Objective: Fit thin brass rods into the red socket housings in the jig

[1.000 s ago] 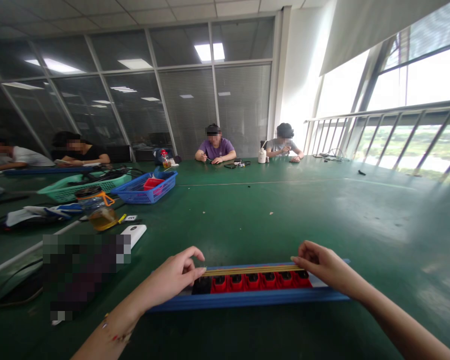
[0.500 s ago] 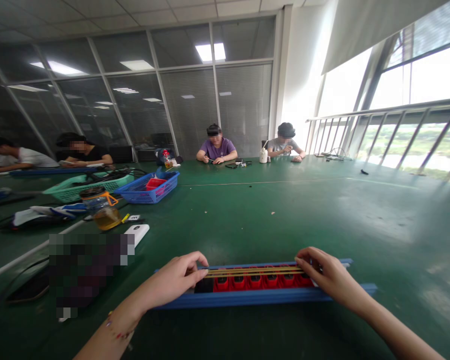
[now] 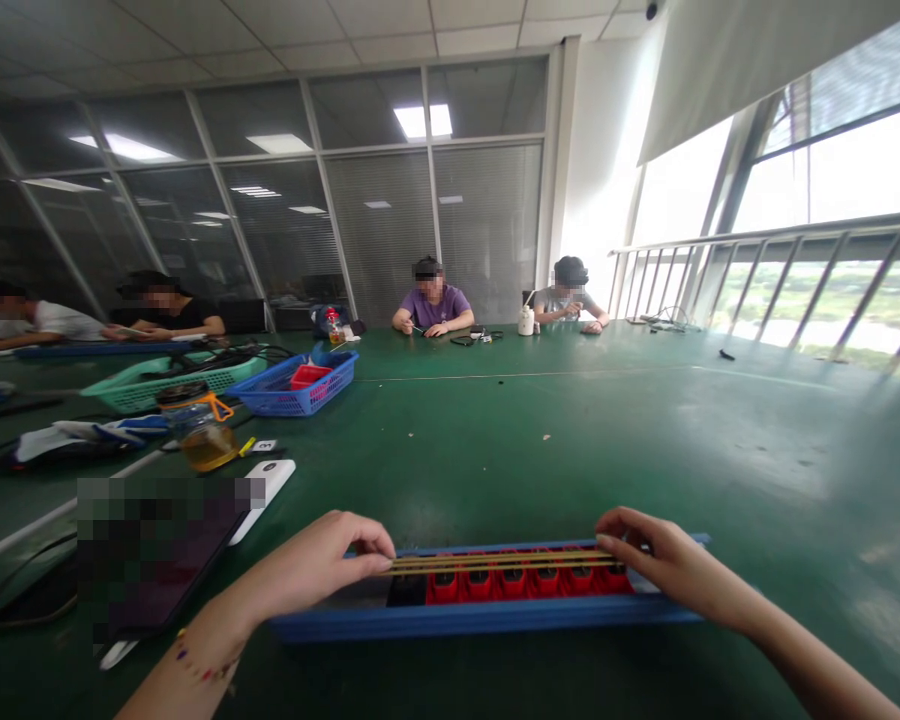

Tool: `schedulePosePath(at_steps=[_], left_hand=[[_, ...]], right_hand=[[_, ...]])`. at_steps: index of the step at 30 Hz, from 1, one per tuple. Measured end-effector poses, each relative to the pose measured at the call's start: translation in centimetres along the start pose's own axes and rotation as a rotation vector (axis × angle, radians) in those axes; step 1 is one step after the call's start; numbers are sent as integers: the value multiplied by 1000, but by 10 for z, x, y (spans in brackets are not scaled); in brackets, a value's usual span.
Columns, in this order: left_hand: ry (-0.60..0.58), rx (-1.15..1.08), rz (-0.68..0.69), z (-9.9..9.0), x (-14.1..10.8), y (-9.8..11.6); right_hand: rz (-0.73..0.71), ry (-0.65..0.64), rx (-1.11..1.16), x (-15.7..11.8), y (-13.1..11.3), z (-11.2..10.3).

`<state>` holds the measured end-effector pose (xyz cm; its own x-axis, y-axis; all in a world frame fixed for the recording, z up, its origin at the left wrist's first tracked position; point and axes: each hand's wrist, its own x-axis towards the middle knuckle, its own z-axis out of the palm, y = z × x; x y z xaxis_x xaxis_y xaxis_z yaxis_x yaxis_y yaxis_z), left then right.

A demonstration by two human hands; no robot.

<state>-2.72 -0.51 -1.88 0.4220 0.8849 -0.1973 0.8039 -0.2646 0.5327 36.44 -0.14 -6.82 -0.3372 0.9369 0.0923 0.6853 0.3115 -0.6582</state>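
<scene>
My left hand [image 3: 337,552] pinches the left ends of several thin yellow-brown sticks [image 3: 495,562], thumb against bent fingers. At their right ends, my right hand [image 3: 649,548] closes on the same sticks, so they run level between both hands. Beneath lies a long blue frame [image 3: 480,620] with a rail at front and back. Inside it stands a row of red cups [image 3: 511,585] with dark parts in them. A black block [image 3: 406,590] sits left of the cups. The sticks pass above the cups; whether they touch them I cannot tell.
To the left lie a dark flat device [image 3: 180,560], partly blurred out, and a white device [image 3: 270,490]. Beyond are a jar of amber liquid [image 3: 208,445], a blue basket [image 3: 292,400] and a green basket [image 3: 131,395]. Several people sit along the table's far side.
My left hand has moved left along with its end of the sticks. The blue front rail has slid left. My right hand stays nearly in place. The view has tilted slightly.
</scene>
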Motion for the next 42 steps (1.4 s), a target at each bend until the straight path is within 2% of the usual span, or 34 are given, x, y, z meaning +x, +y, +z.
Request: schedulePosePath(at_steps=[3, 9, 14, 17, 19, 23, 26, 33, 42], left_hand=[[23, 70, 12, -2, -1, 4], [184, 207, 26, -8, -2, 19], [339, 283, 58, -32, -8, 28], [441, 334, 41, -44, -1, 25], [453, 335, 26, -44, 13, 20], [333, 269, 15, -25, 50, 3], [271, 228, 41, -4, 71, -15], [242, 240, -11, 29, 89, -46], [261, 282, -17, 36, 89, -51]], right_hand=[[-23, -24, -70, 1, -6, -9], [-195, -67, -203, 9, -37, -34], [-315, -14, -239, 17, -70, -55], [-303, 46, -257, 16, -85, -60], [-290, -2, -289, 15, -92, -59], [-323, -201, -418, 15, -93, -44], [-355, -256, -527, 21, -89, -28], [-370, -250, -668, 33, -88, -5], [-291, -201, -756, 28, -88, -4]])
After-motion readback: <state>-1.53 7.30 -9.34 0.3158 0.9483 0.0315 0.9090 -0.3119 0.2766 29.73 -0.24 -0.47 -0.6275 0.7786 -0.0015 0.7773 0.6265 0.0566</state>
